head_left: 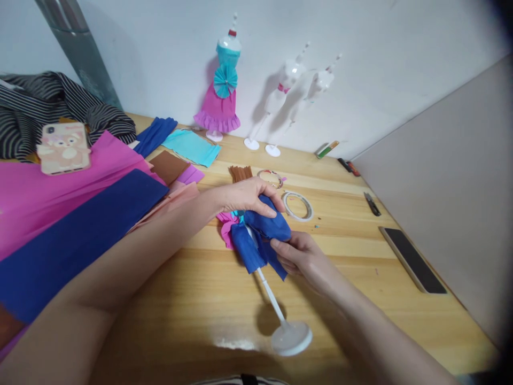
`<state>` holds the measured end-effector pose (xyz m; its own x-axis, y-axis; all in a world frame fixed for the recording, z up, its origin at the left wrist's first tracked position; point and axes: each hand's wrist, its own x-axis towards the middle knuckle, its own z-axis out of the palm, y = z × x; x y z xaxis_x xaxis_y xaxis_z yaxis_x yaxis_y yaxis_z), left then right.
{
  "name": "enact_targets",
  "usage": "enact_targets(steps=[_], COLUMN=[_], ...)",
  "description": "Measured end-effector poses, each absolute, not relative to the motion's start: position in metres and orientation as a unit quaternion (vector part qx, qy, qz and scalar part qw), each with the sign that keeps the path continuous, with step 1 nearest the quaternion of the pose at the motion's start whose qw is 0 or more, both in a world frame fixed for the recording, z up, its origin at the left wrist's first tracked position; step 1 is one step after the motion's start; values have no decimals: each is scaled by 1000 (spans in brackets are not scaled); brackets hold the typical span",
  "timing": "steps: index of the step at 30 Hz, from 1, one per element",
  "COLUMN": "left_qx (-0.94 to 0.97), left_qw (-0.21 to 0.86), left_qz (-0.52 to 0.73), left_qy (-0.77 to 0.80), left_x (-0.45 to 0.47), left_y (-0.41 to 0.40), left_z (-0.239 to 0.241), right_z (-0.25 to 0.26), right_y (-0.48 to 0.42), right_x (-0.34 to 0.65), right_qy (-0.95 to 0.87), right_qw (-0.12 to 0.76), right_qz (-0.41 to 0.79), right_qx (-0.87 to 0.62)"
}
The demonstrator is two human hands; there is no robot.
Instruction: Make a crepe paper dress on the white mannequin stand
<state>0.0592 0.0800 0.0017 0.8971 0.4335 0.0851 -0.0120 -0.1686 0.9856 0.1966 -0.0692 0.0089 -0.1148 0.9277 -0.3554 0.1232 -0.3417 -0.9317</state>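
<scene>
A small white dress-form stand lies tilted over the wooden table, its round base towards me. Blue crepe paper wraps around its lower body, with pink ruffled paper and a bit of turquoise beside it. My left hand is closed on the upper part of the blue paper, thumb on top. My right hand pinches the lower edge of the same paper between thumb and fingers. Most of the form's upper body is hidden by my left hand and the paper.
Sheets of blue and pink crepe paper lie at left, under a phone. Dressed and white mannequins stand along the wall. A tape roll, a cutter and a dark-faced slab are at right.
</scene>
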Motion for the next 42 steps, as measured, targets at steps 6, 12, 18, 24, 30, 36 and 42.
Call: enact_targets(steps=[6,12,18,24,30,36,42], left_qx=[734,726,732,736,727,735,731], left_qw=[644,652,644,641,650,641,644], left_qz=[171,177,183,182,176,183,180], left_qy=[130,130,123,120,135,126,136], left_x=[60,62,62,62,62,62,62], left_y=[80,79,79,80,80,80,78], left_z=[-2,-1,-2,-2,-2,-2,0], right_z=[3,1,7,6,6,5,0], right_y=[-67,-65,-63,-61,-60,-62,-59], right_x=[196,197,195,196,195,196,196], right_qy=[-489,-515,-525,-521,-513,-529,-546], right_qw=[329,318,292,291,304,308,315], right_qz=[555,517,502,514,529,499,487], right_qx=[-586,-605,-622,-617,-604,-614,-605])
